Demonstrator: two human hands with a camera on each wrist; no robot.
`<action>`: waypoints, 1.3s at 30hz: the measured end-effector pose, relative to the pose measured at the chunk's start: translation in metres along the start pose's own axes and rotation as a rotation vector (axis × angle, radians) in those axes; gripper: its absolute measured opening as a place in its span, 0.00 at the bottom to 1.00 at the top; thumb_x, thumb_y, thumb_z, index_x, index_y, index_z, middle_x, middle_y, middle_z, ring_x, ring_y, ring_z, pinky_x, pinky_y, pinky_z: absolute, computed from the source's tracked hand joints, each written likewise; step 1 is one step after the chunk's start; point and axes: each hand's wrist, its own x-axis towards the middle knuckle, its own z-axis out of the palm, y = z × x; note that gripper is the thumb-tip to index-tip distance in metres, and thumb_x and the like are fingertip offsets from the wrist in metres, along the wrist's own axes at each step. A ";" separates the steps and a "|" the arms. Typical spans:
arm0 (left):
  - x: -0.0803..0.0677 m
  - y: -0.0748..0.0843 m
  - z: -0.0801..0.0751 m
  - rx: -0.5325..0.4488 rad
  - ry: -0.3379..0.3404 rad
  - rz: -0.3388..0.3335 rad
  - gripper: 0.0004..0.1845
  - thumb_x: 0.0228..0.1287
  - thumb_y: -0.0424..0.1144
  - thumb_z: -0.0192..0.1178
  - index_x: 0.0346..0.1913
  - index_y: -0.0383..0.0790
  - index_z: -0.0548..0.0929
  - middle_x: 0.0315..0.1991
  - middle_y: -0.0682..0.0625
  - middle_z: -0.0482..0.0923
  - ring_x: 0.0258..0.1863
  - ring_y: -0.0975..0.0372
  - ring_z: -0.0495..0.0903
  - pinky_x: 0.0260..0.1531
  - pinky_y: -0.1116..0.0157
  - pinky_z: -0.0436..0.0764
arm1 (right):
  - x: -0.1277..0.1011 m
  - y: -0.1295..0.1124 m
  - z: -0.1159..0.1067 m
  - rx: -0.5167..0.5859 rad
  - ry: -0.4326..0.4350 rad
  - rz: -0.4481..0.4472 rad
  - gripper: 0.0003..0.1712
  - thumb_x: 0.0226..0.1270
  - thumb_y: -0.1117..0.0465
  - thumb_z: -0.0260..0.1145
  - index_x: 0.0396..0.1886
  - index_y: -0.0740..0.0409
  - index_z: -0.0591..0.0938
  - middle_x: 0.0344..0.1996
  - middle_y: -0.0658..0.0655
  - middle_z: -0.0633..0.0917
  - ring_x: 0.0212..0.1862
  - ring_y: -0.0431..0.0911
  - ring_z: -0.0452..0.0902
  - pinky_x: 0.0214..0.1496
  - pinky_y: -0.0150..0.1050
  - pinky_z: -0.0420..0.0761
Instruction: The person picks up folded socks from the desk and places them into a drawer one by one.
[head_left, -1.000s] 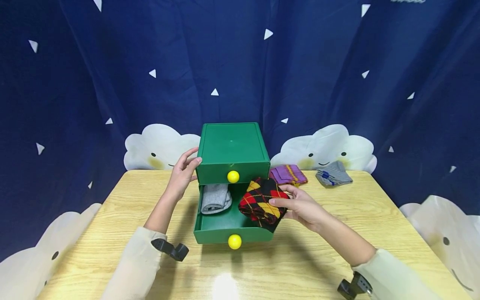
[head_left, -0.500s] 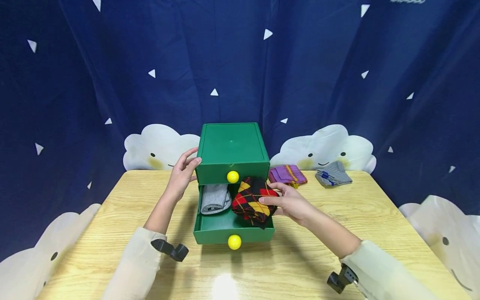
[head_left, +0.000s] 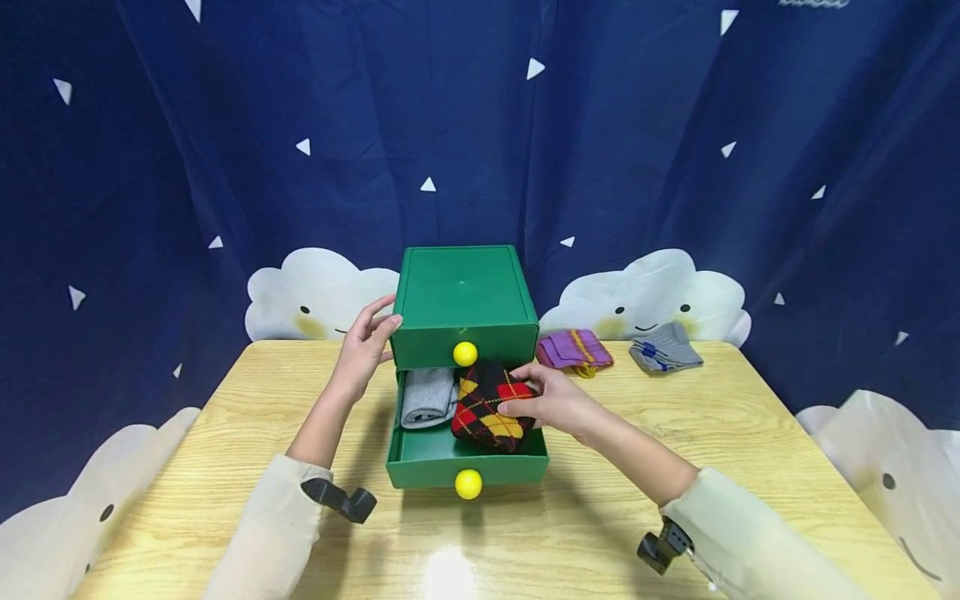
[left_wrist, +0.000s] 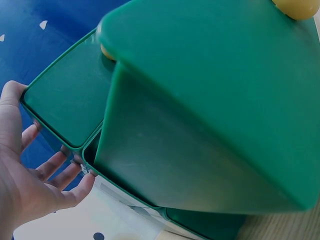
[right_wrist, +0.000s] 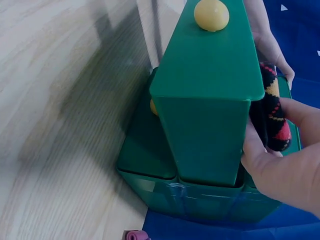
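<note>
A green two-drawer box [head_left: 463, 296] stands at the middle of the wooden table [head_left: 225, 433]. Its lower drawer [head_left: 420, 467] is pulled out, with a yellow knob [head_left: 468, 483] at the front. My right hand [head_left: 551, 402] grips a folded red, yellow and black argyle sock [head_left: 489, 407] over the drawer's right half. A folded grey sock [head_left: 428, 397] lies in the left half. My left hand [head_left: 366, 343] rests with straight fingers against the box's upper left side [left_wrist: 65, 105]. The right wrist view shows the drawer front [right_wrist: 207, 65] and the argyle sock [right_wrist: 272, 110] beside my fingers.
A purple striped sock [head_left: 574, 348] and a grey sock with blue marks [head_left: 665, 348] lie at the back right of the table. A dark blue curtain with white clouds hangs behind. The upper drawer with its yellow knob [head_left: 465, 353] is closed.
My right hand has carried the argyle sock leftward and down, from the drawer's right edge into the drawer. My left hand has stayed on the box.
</note>
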 end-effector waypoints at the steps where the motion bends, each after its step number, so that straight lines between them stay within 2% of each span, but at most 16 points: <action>1: 0.000 0.000 0.000 0.002 -0.001 -0.001 0.29 0.68 0.48 0.50 0.71 0.51 0.60 0.66 0.39 0.61 0.66 0.50 0.62 0.60 0.42 0.66 | 0.000 0.000 0.000 -0.021 -0.009 -0.006 0.29 0.56 0.60 0.70 0.56 0.62 0.70 0.44 0.60 0.83 0.36 0.43 0.79 0.33 0.37 0.81; 6: 0.000 0.000 0.000 0.001 0.001 -0.002 0.29 0.68 0.48 0.50 0.70 0.51 0.60 0.66 0.39 0.61 0.66 0.51 0.61 0.60 0.42 0.66 | 0.003 -0.003 0.001 -0.146 -0.050 -0.032 0.28 0.56 0.59 0.70 0.55 0.60 0.72 0.40 0.57 0.82 0.35 0.43 0.77 0.33 0.37 0.80; 15: 0.000 -0.001 0.000 0.004 -0.004 -0.001 0.30 0.68 0.49 0.50 0.71 0.51 0.59 0.67 0.40 0.60 0.66 0.50 0.61 0.61 0.41 0.65 | 0.009 -0.011 0.008 -0.311 -0.077 -0.113 0.24 0.55 0.62 0.71 0.51 0.60 0.74 0.37 0.55 0.83 0.36 0.42 0.77 0.39 0.34 0.78; 19: 0.000 -0.001 0.000 0.007 -0.004 -0.002 0.30 0.68 0.49 0.50 0.71 0.51 0.59 0.67 0.39 0.60 0.67 0.50 0.60 0.61 0.41 0.64 | 0.011 -0.011 0.012 -0.419 -0.033 -0.114 0.24 0.55 0.60 0.71 0.51 0.58 0.75 0.36 0.53 0.82 0.35 0.42 0.76 0.40 0.35 0.77; 22: 0.000 -0.001 0.000 0.010 -0.002 -0.001 0.29 0.68 0.49 0.50 0.71 0.51 0.59 0.67 0.39 0.60 0.66 0.50 0.60 0.61 0.41 0.65 | 0.010 -0.013 0.017 -0.539 0.005 -0.140 0.24 0.55 0.60 0.71 0.52 0.58 0.75 0.36 0.53 0.83 0.34 0.43 0.76 0.40 0.36 0.78; 30: 0.001 -0.001 0.001 -0.004 -0.003 0.002 0.29 0.68 0.48 0.49 0.71 0.50 0.59 0.67 0.39 0.61 0.66 0.51 0.61 0.60 0.42 0.65 | 0.008 -0.009 0.029 -0.826 0.104 -0.253 0.27 0.57 0.58 0.70 0.55 0.62 0.74 0.46 0.59 0.81 0.48 0.50 0.77 0.51 0.44 0.78; 35: 0.001 -0.001 0.001 -0.005 -0.004 0.006 0.29 0.69 0.48 0.49 0.71 0.50 0.59 0.66 0.39 0.61 0.66 0.51 0.61 0.60 0.42 0.66 | 0.006 -0.005 0.030 -0.938 0.187 -0.370 0.29 0.54 0.59 0.72 0.55 0.63 0.75 0.44 0.60 0.81 0.47 0.52 0.77 0.49 0.44 0.78; 39: 0.000 0.000 0.001 0.000 -0.003 0.004 0.29 0.68 0.48 0.49 0.71 0.51 0.59 0.66 0.39 0.61 0.66 0.51 0.61 0.60 0.42 0.66 | 0.006 0.000 0.029 -0.981 0.240 -0.435 0.30 0.53 0.58 0.72 0.56 0.62 0.75 0.44 0.60 0.81 0.47 0.52 0.76 0.50 0.44 0.78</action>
